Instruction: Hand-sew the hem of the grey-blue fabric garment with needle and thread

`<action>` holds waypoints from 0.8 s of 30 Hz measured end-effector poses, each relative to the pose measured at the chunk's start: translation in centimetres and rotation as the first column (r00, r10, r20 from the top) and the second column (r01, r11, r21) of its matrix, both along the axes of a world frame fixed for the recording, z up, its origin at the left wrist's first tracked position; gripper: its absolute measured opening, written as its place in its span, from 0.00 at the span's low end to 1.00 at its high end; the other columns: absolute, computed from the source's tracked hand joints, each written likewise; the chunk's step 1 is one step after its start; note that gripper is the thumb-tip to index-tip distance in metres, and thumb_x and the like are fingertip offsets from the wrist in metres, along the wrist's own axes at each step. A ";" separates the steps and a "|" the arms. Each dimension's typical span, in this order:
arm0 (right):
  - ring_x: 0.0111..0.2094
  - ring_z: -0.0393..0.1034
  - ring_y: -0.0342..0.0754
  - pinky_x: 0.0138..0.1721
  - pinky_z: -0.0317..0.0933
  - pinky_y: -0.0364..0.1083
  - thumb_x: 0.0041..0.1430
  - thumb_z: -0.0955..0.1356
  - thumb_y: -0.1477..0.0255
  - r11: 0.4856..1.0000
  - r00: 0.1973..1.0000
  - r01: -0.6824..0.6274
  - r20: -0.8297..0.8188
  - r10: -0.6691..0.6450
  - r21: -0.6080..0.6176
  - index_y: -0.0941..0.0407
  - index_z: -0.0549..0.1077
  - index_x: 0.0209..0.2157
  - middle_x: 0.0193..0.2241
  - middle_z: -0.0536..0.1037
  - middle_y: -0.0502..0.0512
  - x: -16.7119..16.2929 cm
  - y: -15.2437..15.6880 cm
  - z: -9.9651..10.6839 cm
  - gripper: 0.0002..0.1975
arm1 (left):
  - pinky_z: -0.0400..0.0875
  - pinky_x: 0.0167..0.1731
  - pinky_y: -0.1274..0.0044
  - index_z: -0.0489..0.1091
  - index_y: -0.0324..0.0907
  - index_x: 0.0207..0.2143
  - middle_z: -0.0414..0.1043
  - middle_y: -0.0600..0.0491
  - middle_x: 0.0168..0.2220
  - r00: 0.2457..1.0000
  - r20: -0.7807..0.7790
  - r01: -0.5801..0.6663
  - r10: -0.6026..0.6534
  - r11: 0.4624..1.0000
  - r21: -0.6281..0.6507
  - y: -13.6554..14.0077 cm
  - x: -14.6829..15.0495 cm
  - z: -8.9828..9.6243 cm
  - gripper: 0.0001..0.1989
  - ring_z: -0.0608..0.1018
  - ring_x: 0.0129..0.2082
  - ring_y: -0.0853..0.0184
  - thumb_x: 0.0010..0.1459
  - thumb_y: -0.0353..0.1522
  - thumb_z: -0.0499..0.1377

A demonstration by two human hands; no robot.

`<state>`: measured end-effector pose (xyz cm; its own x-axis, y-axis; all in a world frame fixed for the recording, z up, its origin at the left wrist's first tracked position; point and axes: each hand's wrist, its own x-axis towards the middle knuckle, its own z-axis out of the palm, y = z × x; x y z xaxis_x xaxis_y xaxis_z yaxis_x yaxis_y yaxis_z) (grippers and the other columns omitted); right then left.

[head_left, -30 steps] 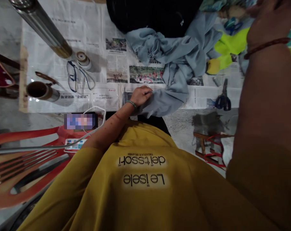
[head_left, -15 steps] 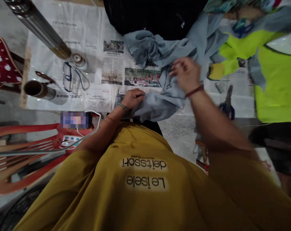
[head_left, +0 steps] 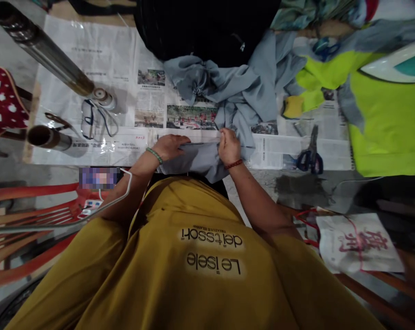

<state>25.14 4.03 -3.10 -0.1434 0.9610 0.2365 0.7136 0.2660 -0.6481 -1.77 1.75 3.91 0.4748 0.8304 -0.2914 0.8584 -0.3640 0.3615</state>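
A grey garment [head_left: 197,158] hangs over the table's near edge in front of my body, and its bunched remainder reaches back across the newspaper. My left hand [head_left: 169,147], with a green bead bracelet, lies on the left part of the cloth, fingers stretched out along its upper edge. At the right end of that same edge, my right hand [head_left: 230,145] is closed with a fold of the grey cloth pinched between thumb and fingers. What lies under my left palm is hidden.
Scissors [head_left: 311,153] and a yellow pad [head_left: 293,107] lie at right, near a steam iron [head_left: 396,64] on a neon-yellow garment [head_left: 386,119]. At left stand a metal tube [head_left: 49,55], an open cup [head_left: 47,137] and eyeglasses [head_left: 88,119]. A black bag [head_left: 207,32] sits at the back.
My right hand has come down and left from above the cloth and now grips its edge. My left hand has flattened from a pinch, fingers extended. The view has shifted slightly.
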 end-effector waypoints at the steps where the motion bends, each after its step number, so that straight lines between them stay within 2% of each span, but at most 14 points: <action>1: 0.52 0.73 0.52 0.56 0.68 0.52 0.73 0.55 0.67 1.000 1.000 0.015 -0.010 -0.015 -0.004 0.53 0.73 0.50 0.48 0.79 0.61 0.0 0.0 0.0 0.18 | 0.72 0.56 0.72 0.74 0.47 0.56 0.79 0.52 0.55 0.999 -0.028 -0.017 0.016 1.000 -0.018 0.0 -0.7 0.2 0.22 0.80 0.54 0.58 0.59 0.35 0.62; 4: 0.53 0.73 0.52 0.57 0.68 0.53 0.73 0.56 0.67 0.998 0.998 0.055 -0.025 -0.055 -0.001 0.53 0.74 0.48 0.47 0.79 0.61 -0.1 0.2 -0.2 0.17 | 0.73 0.53 0.69 0.79 0.41 0.46 0.82 0.47 0.48 0.993 -0.021 -0.119 0.118 0.992 -0.047 -0.1 -3.2 0.3 0.16 0.81 0.50 0.56 0.55 0.29 0.62; 6: 0.53 0.73 0.52 0.57 0.67 0.54 0.72 0.56 0.68 0.996 0.996 0.083 -0.019 -0.082 0.015 0.54 0.73 0.48 0.47 0.78 0.62 -0.3 0.3 -0.3 0.17 | 0.75 0.48 0.71 0.80 0.40 0.39 0.82 0.48 0.41 0.967 0.084 -0.243 0.241 0.970 0.011 -0.2 -4.6 0.0 0.10 0.81 0.43 0.58 0.54 0.28 0.61; 9: 0.53 0.72 0.53 0.58 0.67 0.54 0.72 0.57 0.68 0.994 0.994 0.109 -0.005 -0.109 0.030 0.55 0.73 0.47 0.47 0.78 0.63 -0.2 0.5 -0.4 0.16 | 0.74 0.41 0.74 0.77 0.41 0.33 0.79 0.51 0.34 0.862 0.301 -0.461 0.407 0.877 0.136 -0.8 -5.9 -0.7 0.07 0.78 0.37 0.63 0.56 0.29 0.58; 12: 0.52 0.72 0.52 0.57 0.67 0.53 0.72 0.57 0.68 0.992 0.993 0.117 0.005 -0.117 0.044 0.56 0.73 0.47 0.47 0.78 0.62 -0.1 0.6 -0.6 0.15 | 0.73 0.41 0.76 0.75 0.42 0.33 0.77 0.50 0.35 0.779 0.403 -0.587 0.480 0.784 0.201 -2.0 -5.8 -1.4 0.08 0.77 0.37 0.65 0.59 0.28 0.56; 15: 0.51 0.73 0.52 0.56 0.67 0.53 0.71 0.58 0.69 0.991 0.993 0.114 0.017 -0.116 0.070 0.56 0.73 0.46 0.46 0.79 0.63 0.1 0.6 -0.6 0.15 | 0.73 0.46 0.73 0.75 0.42 0.38 0.77 0.48 0.41 0.759 0.430 -0.625 0.489 0.732 0.270 -3.3 -4.3 -1.6 0.08 0.78 0.43 0.62 0.62 0.28 0.56; 18: 0.50 0.74 0.53 0.56 0.67 0.54 0.72 0.57 0.67 0.990 0.993 0.120 0.004 -0.120 0.076 0.56 0.73 0.44 0.44 0.80 0.63 0.0 0.6 -0.5 0.15 | 0.71 0.53 0.67 0.75 0.43 0.44 0.77 0.45 0.46 0.810 0.415 -0.558 0.415 0.765 0.322 -3.8 -2.2 -1.2 0.09 0.77 0.51 0.56 0.63 0.30 0.58; 20: 0.48 0.74 0.53 0.55 0.68 0.54 0.72 0.57 0.66 0.989 0.992 0.127 -0.019 -0.126 0.072 0.56 0.73 0.44 0.42 0.79 0.63 -0.1 0.6 -0.5 0.16 | 0.70 0.55 0.65 0.74 0.43 0.46 0.77 0.45 0.48 0.829 0.409 -0.522 0.381 0.790 0.323 -3.9 -1.5 -0.9 0.10 0.76 0.53 0.55 0.63 0.29 0.58; 21: 0.47 0.74 0.53 0.55 0.68 0.54 0.72 0.57 0.65 0.989 0.991 0.131 -0.032 -0.129 0.071 0.56 0.73 0.43 0.41 0.79 0.62 -0.1 0.6 -0.5 0.16 | 0.70 0.55 0.66 0.74 0.44 0.47 0.76 0.45 0.48 0.823 0.417 -0.530 0.386 0.785 0.320 -3.9 -1.5 -0.8 0.10 0.77 0.52 0.56 0.64 0.29 0.57; 23: 0.46 0.74 0.53 0.54 0.68 0.54 0.72 0.57 0.64 0.988 0.990 0.138 -0.051 -0.134 0.071 0.55 0.73 0.43 0.40 0.79 0.62 -0.1 0.6 -0.5 0.17 | 0.71 0.52 0.69 0.74 0.44 0.48 0.76 0.45 0.47 0.777 0.452 -0.599 0.438 0.736 0.316 -4.2 -2.2 -0.8 0.12 0.77 0.50 0.59 0.65 0.28 0.54; 24: 0.46 0.74 0.53 0.54 0.68 0.54 0.72 0.57 0.64 0.988 0.989 0.140 -0.056 -0.136 0.071 0.55 0.73 0.43 0.40 0.79 0.62 -0.2 0.6 -0.5 0.17 | 0.72 0.50 0.70 0.74 0.43 0.48 0.75 0.46 0.47 0.738 0.476 -0.650 0.478 0.692 0.314 -4.5 -2.8 -0.9 0.13 0.78 0.49 0.60 0.66 0.27 0.53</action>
<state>24.99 4.65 -3.58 0.0034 0.9502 0.3116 0.7135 0.2161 -0.6665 -4.60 -2.74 2.98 -0.1374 0.9592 0.2470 0.8057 -0.0368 0.5911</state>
